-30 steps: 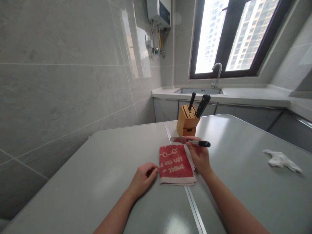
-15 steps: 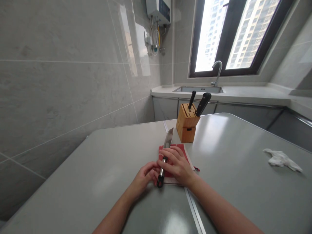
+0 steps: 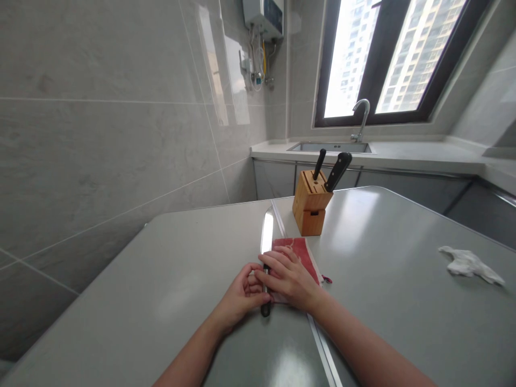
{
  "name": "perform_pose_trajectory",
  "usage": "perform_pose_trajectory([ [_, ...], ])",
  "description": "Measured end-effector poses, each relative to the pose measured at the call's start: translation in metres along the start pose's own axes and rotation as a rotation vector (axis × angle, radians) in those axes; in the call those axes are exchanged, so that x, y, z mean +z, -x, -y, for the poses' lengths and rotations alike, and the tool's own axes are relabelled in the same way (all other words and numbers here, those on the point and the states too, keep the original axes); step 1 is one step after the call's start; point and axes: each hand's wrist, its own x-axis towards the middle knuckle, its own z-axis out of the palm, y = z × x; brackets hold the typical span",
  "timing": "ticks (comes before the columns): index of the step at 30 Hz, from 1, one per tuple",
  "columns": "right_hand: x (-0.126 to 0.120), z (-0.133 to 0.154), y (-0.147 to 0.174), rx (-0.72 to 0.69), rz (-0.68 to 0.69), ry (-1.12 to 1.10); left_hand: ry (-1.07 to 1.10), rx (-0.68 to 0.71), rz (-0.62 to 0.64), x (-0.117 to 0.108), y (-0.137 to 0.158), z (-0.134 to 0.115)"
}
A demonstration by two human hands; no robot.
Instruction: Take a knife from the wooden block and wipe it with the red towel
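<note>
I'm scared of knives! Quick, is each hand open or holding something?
Left hand: partly curled, thumb on the knife handle; can't tell if it's gripping.
Right hand: palm down over the red towel, fingers across that handle; can't tell its grip.

"Where's the knife (image 3: 266, 237)?"
"Centre to lower centre; shiny blade pointing to the frame's top, black-ended handle to its bottom, partly covered."
"And the cloth (image 3: 302, 250)?"
"Just right, lower centre; red, pale-edged, partly covered; whether they touch is hidden."
</note>
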Motion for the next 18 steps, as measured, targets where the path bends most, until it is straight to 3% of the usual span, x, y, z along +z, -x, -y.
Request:
perform_pose_trajectory([
  [5,-0.007,-0.010,0.001,0.127,0.018,0.020,0.054,-0.033,-0.048,-0.001,-0.002,-0.004],
  [10,-0.007,-0.035,0.017,0.517,-0.036,0.132,-0.018,0.023,-0.220,-0.009,-0.006,-0.001],
  [14,-0.003,-0.049,0.032,0.803,0.089,0.293,-0.065,0.053,-0.316,-0.012,-0.008,0.000],
  [18,0.000,-0.053,0.040,0.951,0.216,0.406,-0.060,0.049,-0.359,-0.014,-0.007,-0.001],
])
